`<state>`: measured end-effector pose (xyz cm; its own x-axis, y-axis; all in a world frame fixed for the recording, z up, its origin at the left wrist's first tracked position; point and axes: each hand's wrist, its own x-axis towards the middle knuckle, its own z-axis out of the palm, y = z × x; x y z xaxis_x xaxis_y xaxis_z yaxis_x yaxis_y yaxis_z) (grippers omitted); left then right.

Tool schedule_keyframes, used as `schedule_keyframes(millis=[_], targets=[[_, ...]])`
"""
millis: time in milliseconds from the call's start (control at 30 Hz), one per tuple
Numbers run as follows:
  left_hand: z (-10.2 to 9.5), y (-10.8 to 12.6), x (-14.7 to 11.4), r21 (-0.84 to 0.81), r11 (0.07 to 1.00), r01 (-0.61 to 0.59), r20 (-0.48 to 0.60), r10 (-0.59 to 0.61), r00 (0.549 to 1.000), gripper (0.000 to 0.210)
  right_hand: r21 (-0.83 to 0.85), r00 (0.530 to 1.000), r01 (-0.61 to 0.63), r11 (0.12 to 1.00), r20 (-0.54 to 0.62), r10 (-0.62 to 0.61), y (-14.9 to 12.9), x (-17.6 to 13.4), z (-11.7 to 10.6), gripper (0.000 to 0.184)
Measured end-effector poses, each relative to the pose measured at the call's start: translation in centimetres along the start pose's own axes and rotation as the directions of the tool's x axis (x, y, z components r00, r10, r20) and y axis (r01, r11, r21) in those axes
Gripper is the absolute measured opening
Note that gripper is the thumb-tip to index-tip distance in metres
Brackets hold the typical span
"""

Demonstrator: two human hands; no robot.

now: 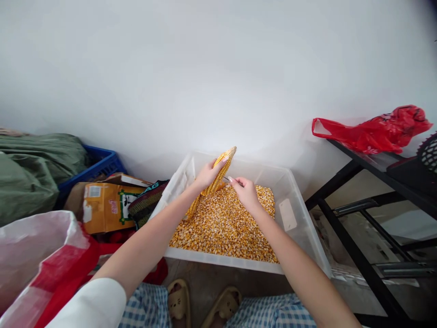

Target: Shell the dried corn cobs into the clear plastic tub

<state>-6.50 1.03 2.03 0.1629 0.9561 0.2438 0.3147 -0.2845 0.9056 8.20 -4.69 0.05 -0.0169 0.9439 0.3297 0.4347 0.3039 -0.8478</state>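
My left hand (207, 175) is closed around an ear of corn (215, 182), tilted with its pale tip pointing up and right. In my right hand (247, 193) is a thin metal tool (226, 178), its narrow shaft pointing at the side of the ear; the grip hides most of it, so its kind is unclear. Below both hands spreads a heap of loose corn kernels (228, 230) inside a translucent plastic bin (309, 223). Another ear of corn (192, 210) lies on the kernels at the bin's left, partly behind my left forearm.
A white wall (218, 82) rises behind the bin. To the left are a red-and-white sack (37, 259), a cardboard box (105, 207) and a blue crate (105, 161) under green cloth. A black metal frame (355, 248) with a red plastic bag (378, 132) stands right.
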Motion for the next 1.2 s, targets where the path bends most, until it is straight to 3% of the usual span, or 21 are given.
schedule_keyframes(millis=[233, 367, 500, 700, 867, 1000, 1100, 1200], targets=[[0.3, -0.1, -0.3, 0.113, 0.993, -0.038, -0.008, 0.040, 0.999, 0.057, -0.274, 0.991, 0.127, 0.953, -0.014, -0.136, -0.3, -0.6, -0.2, 0.032], [0.6, 0.2, -0.5, 0.122, 0.991, -0.054, 0.004, 0.054, 0.999, 0.055, -0.326, 0.985, 0.163, 0.931, 0.005, -0.170, -0.3, -0.7, -0.3, 0.032], [0.7, 0.1, -0.6, 0.108, 0.992, -0.072, 0.009, 0.071, 0.997, 0.051, -0.291, 0.988, 0.152, 0.945, 0.011, -0.156, -0.2, -0.4, -0.3, 0.033], [0.6, -0.4, -0.5, 0.154, 0.984, -0.092, 0.010, 0.091, 0.996, 0.047, -0.118, 0.990, 0.094, 0.989, 0.115, -0.080, 0.3, 0.2, -0.5, 0.034], [-0.1, -0.1, -0.5, 0.203, 0.965, -0.167, 0.083, 0.153, 0.985, 0.047, -0.032, 0.985, 0.042, 0.999, 0.167, -0.036, 0.5, 0.5, -0.9, 0.035], [-0.7, 0.0, -0.7, 0.344, 0.905, -0.249, 0.187, 0.194, 0.963, 0.044, -0.031, 0.974, 0.019, 0.999, 0.227, -0.011, 0.9, 0.6, -0.9, 0.034], [-0.2, 0.1, -1.0, 0.432, 0.838, -0.333, 0.316, 0.205, 0.926, 0.040, -0.117, 0.927, 0.061, 0.991, 0.375, -0.012, 1.2, 0.0, 0.4, 0.031], [1.1, 0.3, -1.3, 0.389, 0.858, -0.335, 0.314, 0.218, 0.924, 0.039, -0.233, 0.788, 0.139, 0.963, 0.614, 0.035, 1.2, -1.0, 2.1, 0.023]])
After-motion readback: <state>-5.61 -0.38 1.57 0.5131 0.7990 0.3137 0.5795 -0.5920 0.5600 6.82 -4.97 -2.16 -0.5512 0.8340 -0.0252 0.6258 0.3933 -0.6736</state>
